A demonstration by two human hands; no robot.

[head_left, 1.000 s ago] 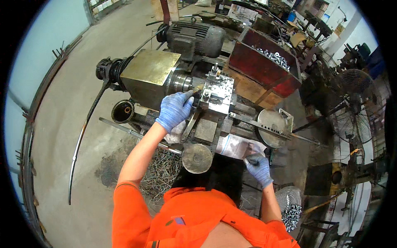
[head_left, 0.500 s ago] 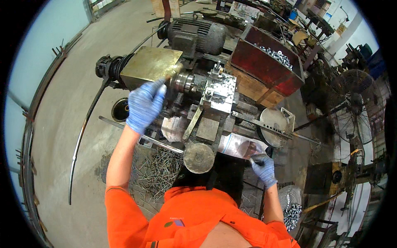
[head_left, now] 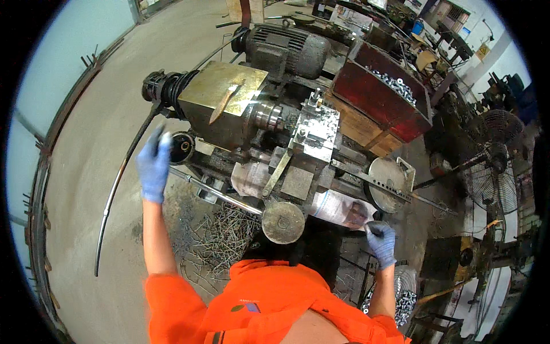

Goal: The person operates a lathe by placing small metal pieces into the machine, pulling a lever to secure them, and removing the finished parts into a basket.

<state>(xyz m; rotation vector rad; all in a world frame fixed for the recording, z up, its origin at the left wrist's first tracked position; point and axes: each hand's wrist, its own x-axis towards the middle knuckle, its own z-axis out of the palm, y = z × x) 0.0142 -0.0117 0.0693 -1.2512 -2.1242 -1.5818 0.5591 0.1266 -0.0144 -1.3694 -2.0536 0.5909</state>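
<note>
I stand over a small metal lathe with a brass-coloured headstock cover (head_left: 223, 94). My left hand (head_left: 153, 163), in a blue glove, is out to the left of the machine with its fingers loose and nothing in it. It is beside a black round cap (head_left: 182, 148) at the headstock's lower left. My right hand (head_left: 381, 242), also gloved, is closed around a black handle (head_left: 373, 228) at the machine's near right, next to a sheet of newspaper (head_left: 344, 207). The spindle chuck (head_left: 266, 117) and grey tool block (head_left: 315, 126) stand untouched.
A round handwheel (head_left: 282, 222) juts toward me. Metal shavings (head_left: 223, 235) litter the floor below it. A red bin of bolts (head_left: 384, 94) and a motor (head_left: 286, 50) sit behind the lathe. A fan (head_left: 495, 129) stands right; a long bar (head_left: 114, 195) lies left.
My left hand has left the chuck and tool block and swung left and down past the brass cover to the headstock's left end. My right hand has stayed on the handle.
</note>
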